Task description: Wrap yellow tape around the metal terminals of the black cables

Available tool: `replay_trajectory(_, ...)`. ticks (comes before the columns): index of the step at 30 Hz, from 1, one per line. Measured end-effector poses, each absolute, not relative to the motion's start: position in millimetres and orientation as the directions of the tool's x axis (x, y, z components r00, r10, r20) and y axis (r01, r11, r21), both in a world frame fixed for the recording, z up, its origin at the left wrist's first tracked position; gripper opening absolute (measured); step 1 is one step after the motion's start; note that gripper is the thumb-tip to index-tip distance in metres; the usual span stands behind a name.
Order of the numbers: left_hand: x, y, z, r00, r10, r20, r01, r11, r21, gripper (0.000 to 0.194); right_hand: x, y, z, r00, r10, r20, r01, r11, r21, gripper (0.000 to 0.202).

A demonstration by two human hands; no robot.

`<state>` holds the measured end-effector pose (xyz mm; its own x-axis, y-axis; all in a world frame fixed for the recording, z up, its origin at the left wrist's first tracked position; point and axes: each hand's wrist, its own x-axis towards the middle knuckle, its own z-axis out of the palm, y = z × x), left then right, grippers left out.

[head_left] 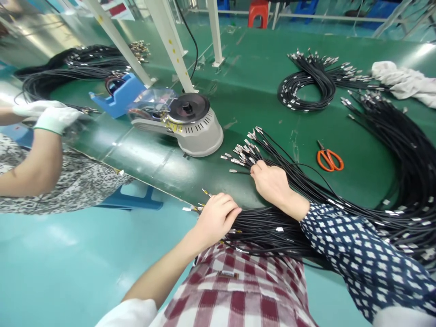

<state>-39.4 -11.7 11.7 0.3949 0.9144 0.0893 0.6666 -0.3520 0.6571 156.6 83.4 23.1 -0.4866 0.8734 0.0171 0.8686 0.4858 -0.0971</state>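
My left hand [220, 215] is closed around the ends of black cables at the table's front edge. Yellow and silver tips stick out past its fingers, and the rest of that cable bundle [269, 222] runs to the right across my lap. A little further in, my right hand [271, 182] pinches a black cable near its silver connector. Beside those fingers lies another cable bundle [293, 175], its silver connectors [245, 152] fanned out on the green table. My right fingertips are partly hidden.
A tape dispenser machine [200, 131] and a blue tape holder [119, 95] stand left of centre. Orange-handled scissors [329, 159], a coiled cable bundle [306, 88] and a white cloth [405, 81] lie to the right. At left, a co-worker's gloved hands [56, 116] handle cables.
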Motion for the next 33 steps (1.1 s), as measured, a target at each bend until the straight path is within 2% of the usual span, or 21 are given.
replay_trajectory(1,-40.3,-8.3,12.5,0.339,0.938,0.073,0.640,-0.287,0.712,0.021,160.4,83.2,24.8,-0.487,0.873,0.013,0.859,0.482,-0.175,0.021)
replay_trajectory(3,-41.4,1.1,14.1,0.179,0.982,0.056,0.524,-0.143,0.840,0.016,167.8,82.0,28.4,-0.480,0.877,-0.005,0.800,0.436,-0.411,0.015)
replay_trajectory(5,-40.1,12.4,16.3,0.059,0.998,0.038,0.304,-0.054,0.951,0.037,171.6,79.3,32.1,-0.498,0.865,-0.061,0.672,0.341,-0.657,0.012)
replay_trajectory(6,-38.2,17.7,17.6,0.043,0.999,0.032,0.182,-0.039,0.982,0.044,171.8,77.4,34.1,-0.526,0.845,-0.095,0.608,0.295,-0.737,0.013)
replay_trajectory(8,-33.1,25.6,19.8,0.052,0.998,0.025,0.010,-0.025,1.000,0.036,171.2,74.2,38.5,-0.609,0.778,-0.153,0.509,0.235,-0.828,0.015)
replay_trajectory(10,-28.2,28.8,20.5,0.020,0.999,0.028,-0.021,-0.028,0.999,0.018,177.1,75.0,43.3,-0.670,0.727,-0.153,0.454,0.238,-0.859,0.017)
replay_trajectory(12,-25.6,28.3,18.9,-0.069,0.996,0.064,-0.012,-0.065,0.998,0.011,198.5,81.3,47.5,-0.608,0.790,-0.081,0.485,0.288,-0.826,0.019)
replay_trajectory(13,-25.1,27.1,17.8,-0.103,0.992,0.075,-0.040,-0.079,0.996,0.011,215.9,85.7,49.1,-0.512,0.858,-0.029,0.552,0.303,-0.776,0.020)
replay_trajectory(14,-24.6,25.6,17.0,-0.117,0.991,0.061,-0.083,-0.071,0.994,0.010,236.5,90.3,49.9,-0.339,0.940,0.048,0.674,0.278,-0.684,0.020)
replay_trajectory(15,-23.9,23.8,16.8,-0.117,0.993,0.032,-0.134,-0.048,0.990,0.009,258.8,95.1,49.7,-0.145,0.984,0.104,0.812,0.179,-0.555,0.019)
replay_trajectory(16,-22.8,22.0,17.5,-0.101,0.995,-0.008,-0.187,-0.011,0.982,0.009,280.8,99.9,48.1,0.026,0.993,0.113,0.919,0.021,-0.395,0.018)
replay_trajectory(17,-21.3,20.6,19.2,-0.081,0.996,-0.046,-0.232,0.026,0.972,0.011,300.6,104.8,45.1,0.139,0.988,0.063,0.963,-0.120,-0.243,0.020)
replay_trajectory(20,-16.5,18.8,27.7,-0.064,0.995,-0.071,-0.324,0.047,0.945,0.015,336.7,119.8,33.9,0.234,0.972,-0.011,0.951,-0.231,-0.204,0.022)
replay_trajectory(24,-16.5,17.7,39.6,-0.012,0.992,-0.126,-0.414,0.110,0.904,0.014,344.1,131.3,38.0,0.313,0.939,-0.141,0.898,-0.341,-0.279,0.016)
replay_trajectory(25,-17.6,16.8,41.7,0.002,0.989,-0.145,-0.425,0.132,0.895,0.015,343.1,131.3,43.3,0.300,0.937,-0.178,0.876,-0.344,-0.337,0.017)
replay_trajectory(26,-18.8,15.7,43.4,0.011,0.987,-0.159,-0.432,0.148,0.889,0.015,341.1,129.8,49.2,0.272,0.937,-0.220,0.825,-0.344,-0.449,0.019)
replay_trajectory(27,-19.9,14.5,44.5,0.014,0.985,-0.169,-0.437,0.159,0.885,0.015,337.3,126.6,55.4,0.222,0.940,-0.258,0.729,-0.336,-0.596,0.023)
replay_trajectory(29,-21.0,12.4,45.8,0.013,0.984,-0.179,-0.450,0.165,0.877,0.013,322.4,114.7,66.4,0.051,0.955,-0.293,0.356,-0.292,-0.888,0.023)
replay_trajectory(30,-20.9,11.6,46.1,0.012,0.984,-0.180,-0.459,0.166,0.873,0.012,310.6,106.3,70.8,-0.043,0.965,-0.260,0.191,-0.247,-0.950,0.021)
replay_trajectory(31,-20.5,10.8,46.4,0.011,0.983,-0.181,-0.469,0.165,0.867,0.012,296.2,96.7,74.3,-0.159,0.957,-0.244,0.117,-0.227,-0.967,0.017)
replay_trajectory(33,-18.8,9.5,46.9,0.007,0.983,-0.183,-0.483,0.163,0.860,0.010,262.2,75.6,79.4,-0.355,0.911,-0.212,0.122,-0.180,-0.976,0.029)
